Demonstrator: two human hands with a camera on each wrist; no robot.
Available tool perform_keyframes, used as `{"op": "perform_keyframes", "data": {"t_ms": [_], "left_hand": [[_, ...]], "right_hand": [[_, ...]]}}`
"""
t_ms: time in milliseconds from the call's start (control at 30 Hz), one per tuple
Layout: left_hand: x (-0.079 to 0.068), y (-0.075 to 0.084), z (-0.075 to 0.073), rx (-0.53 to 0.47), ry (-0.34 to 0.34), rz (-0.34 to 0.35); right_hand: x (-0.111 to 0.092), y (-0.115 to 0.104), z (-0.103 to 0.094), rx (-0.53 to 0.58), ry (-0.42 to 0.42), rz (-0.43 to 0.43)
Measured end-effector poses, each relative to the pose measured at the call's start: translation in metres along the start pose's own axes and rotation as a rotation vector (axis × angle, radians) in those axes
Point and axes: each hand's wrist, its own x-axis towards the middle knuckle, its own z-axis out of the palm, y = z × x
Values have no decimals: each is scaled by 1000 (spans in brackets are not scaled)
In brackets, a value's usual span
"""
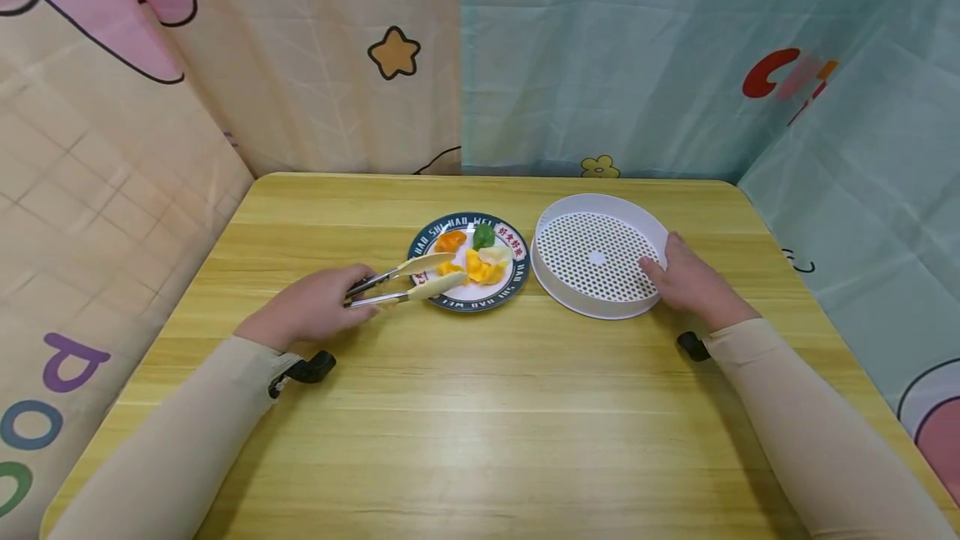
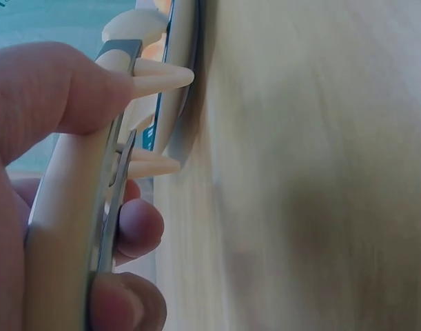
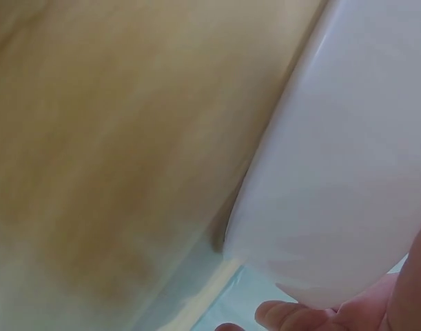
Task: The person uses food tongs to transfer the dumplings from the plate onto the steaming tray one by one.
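My left hand (image 1: pixel 318 307) holds a pair of tongs (image 2: pixel 65 207) with cream tips and metal arms, thumb on one arm and fingers round the other. The tong tips stand apart over the left side of a round plate (image 1: pixel 471 304) with a dark patterned rim. On that plate lie several dumpling-shaped pieces: an orange one (image 1: pixel 451 241), a green one (image 1: pixel 483 237), yellow ones (image 1: pixel 486 272) and a pale one (image 1: pixel 495 254). My right hand (image 1: pixel 686 282) grips the right rim of a white round steamer tray (image 1: pixel 596 307) with a perforated bottom, thumb inside the wall. Nothing lies in the tray.
The plate and tray stand side by side on a wooden table (image 1: pixel 480 407), towards its far edge. Printed curtains (image 1: pixel 337 107) hang behind the table and along both sides. A black wrist mount (image 1: pixel 311 367) sits under the left sleeve, another (image 1: pixel 692 346) by the right.
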Motion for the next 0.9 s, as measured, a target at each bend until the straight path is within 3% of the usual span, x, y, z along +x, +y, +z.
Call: {"op": "perform_keyframes", "data": {"t_ms": [300,900], "left_hand": [[0,-3,-5,19,-2,57],[-3,-6,-5,27,-9,63]], "right_hand": [[3,4,2,-9,8,-10],[0,1,2,15,1,19]]}}
